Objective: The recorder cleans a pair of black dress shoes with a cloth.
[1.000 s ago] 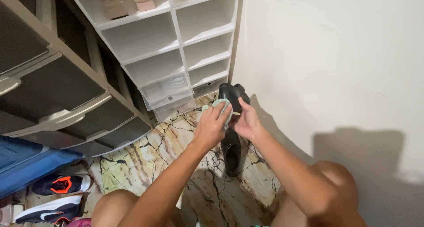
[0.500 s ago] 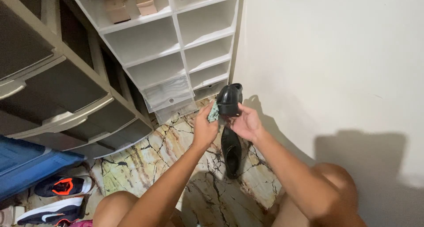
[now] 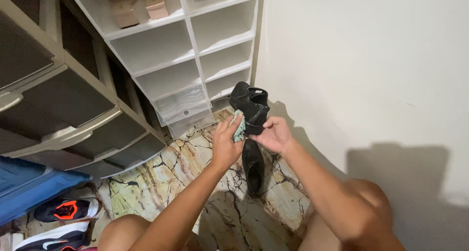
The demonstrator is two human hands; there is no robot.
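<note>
My right hand (image 3: 274, 133) grips a black shoe (image 3: 250, 106) and holds it up in front of the white wall. A small green cloth (image 3: 238, 125) is pinched in my left hand (image 3: 225, 144) and pressed against the shoe's left side. A second black shoe (image 3: 254, 167) lies on the marbled floor (image 3: 161, 177) directly below both hands. My knees show at the bottom of the view.
White shoe cubbies (image 3: 195, 45) stand straight ahead, with beige sandals (image 3: 134, 4) on a top shelf and clear drawers (image 3: 183, 107) at the bottom. Dark plastic drawers (image 3: 58, 109) line the left. A blue bin (image 3: 29, 185) and sneakers (image 3: 66, 209) sit at lower left.
The black shoe has been lifted and turned upward in my right hand. My left hand with the cloth has slid lower along the shoe's side.
</note>
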